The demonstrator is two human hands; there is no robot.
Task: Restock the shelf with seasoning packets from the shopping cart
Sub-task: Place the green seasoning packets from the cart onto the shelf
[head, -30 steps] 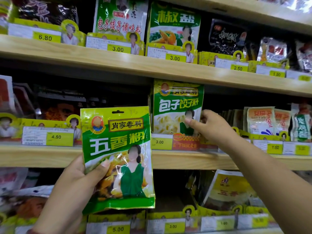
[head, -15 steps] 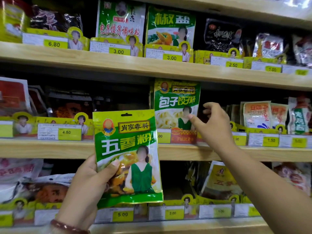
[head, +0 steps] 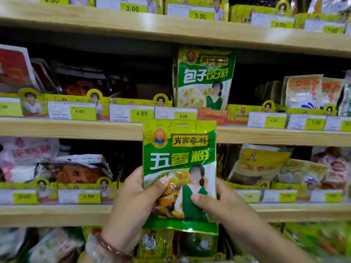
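Observation:
A green and yellow seasoning packet (head: 180, 158) stands upright in front of the shelves, held at its lower half by both hands. My left hand (head: 133, 202) grips its left edge with the thumb across the front. My right hand (head: 226, 207) grips its right edge, thumb on the front. Directly above it, a similar green packet (head: 204, 78) stands on the middle wooden shelf (head: 76, 128) behind the price tags. The slot left of that packet, above the 4.00 tag (head: 141, 113), looks dark.
Wooden shelves run across the view, with yellow price-tag strips along their fronts. Red and dark packets (head: 17, 71) fill the middle shelf's left, pale packets (head: 303, 92) its right. Yellow pouches (head: 260, 164) and white bags (head: 28, 158) sit on the lower shelf. No cart is visible.
My right hand left the packet on the middle shelf and came down to grip the held packet's right edge. The held packet moved right to the centre, and the view shifted down.

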